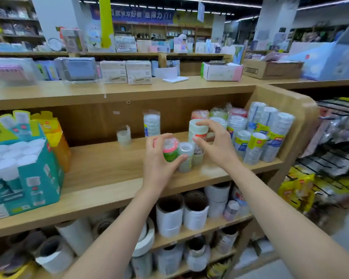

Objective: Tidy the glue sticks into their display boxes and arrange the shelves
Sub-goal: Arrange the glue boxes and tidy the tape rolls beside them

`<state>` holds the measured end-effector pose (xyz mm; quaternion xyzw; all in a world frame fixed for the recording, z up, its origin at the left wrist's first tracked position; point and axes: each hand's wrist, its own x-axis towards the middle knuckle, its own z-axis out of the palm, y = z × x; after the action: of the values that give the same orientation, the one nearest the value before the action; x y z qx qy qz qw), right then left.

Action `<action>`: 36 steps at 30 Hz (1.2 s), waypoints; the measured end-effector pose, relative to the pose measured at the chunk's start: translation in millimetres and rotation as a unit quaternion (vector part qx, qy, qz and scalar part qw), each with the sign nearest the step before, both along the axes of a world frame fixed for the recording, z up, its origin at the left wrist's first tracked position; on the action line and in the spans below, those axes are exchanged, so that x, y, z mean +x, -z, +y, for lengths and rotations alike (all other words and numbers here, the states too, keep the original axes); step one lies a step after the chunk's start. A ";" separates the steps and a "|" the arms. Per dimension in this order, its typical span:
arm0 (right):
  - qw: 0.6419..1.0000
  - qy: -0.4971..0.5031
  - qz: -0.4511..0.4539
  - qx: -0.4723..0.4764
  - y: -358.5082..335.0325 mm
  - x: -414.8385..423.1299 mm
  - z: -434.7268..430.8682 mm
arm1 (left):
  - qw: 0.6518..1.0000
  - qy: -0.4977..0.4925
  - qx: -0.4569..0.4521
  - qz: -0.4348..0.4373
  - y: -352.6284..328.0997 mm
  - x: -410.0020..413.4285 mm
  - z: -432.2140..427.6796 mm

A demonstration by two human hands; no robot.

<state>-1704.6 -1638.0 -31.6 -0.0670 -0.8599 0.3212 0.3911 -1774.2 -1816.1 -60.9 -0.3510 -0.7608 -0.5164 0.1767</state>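
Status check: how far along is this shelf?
Done: glue sticks fill the teal display box. In hand: the left hand grips a pink-and-green roll, the right hand a tall tape stack. Left: two loose stacks at the shelf back probably need lining up.

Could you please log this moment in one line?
left hand grips pink-green tape roll | right hand holds tall tape stack | at middle shelf

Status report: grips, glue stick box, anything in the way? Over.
Left grip on pink-green tape pack. Right grip on tall pale tape stack. Teal glue stick box untouched, far left. Small clear tape stack between grips.
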 end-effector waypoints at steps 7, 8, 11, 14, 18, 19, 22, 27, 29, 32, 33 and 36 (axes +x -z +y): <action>0.998 0.061 -0.007 0.012 1.4 21.2 26.3 | 0.999 0.053 -0.010 0.003 0.8 -2.0 34.2; 0.997 0.070 -0.011 0.012 1.1 23.3 28.6 | 0.998 0.057 -0.012 0.004 1.0 -2.5 38.1; 0.995 0.095 -0.014 0.022 -1.0 30.0 33.5 | 0.998 0.057 -0.028 0.017 1.9 -3.5 48.2; 0.991 0.126 -0.011 0.035 -3.9 35.6 38.8 | 0.999 0.029 -0.029 0.033 3.8 -2.4 53.5; 0.985 0.163 -0.011 0.055 -8.0 38.2 45.6 | 0.993 0.004 -0.048 0.111 6.8 1.8 54.6; 0.983 0.174 -0.015 0.063 -9.6 38.6 46.8 | 0.991 0.010 -0.050 0.120 7.4 2.1 55.5; 0.976 0.198 -0.031 0.085 -13.5 38.7 48.9 | 0.994 0.039 -0.041 0.096 7.3 2.2 59.5; 0.949 0.257 -0.051 0.174 -17.1 35.3 55.0 | 0.993 0.060 -0.025 0.097 6.8 -0.6 62.4; 0.946 0.266 -0.063 0.176 -17.0 35.2 57.5 | 0.993 0.062 -0.021 0.095 6.6 -2.2 63.3; 0.950 0.250 -0.082 0.167 -14.6 35.5 60.0 | 0.993 0.064 -0.021 0.093 6.6 -2.9 65.1; 0.953 0.239 -0.090 0.161 -14.1 36.2 60.4 | 0.993 0.066 -0.021 0.093 6.7 -3.1 65.1; 0.961 0.213 -0.092 0.147 -12.3 39.1 59.9 | 0.993 0.070 -0.027 0.089 6.3 -2.9 63.1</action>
<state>-1665.4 -1578.1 -19.2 -0.2195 -0.8959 0.0926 0.3750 -1777.1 -1753.1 -67.2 -0.4526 -0.7291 -0.4739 0.1973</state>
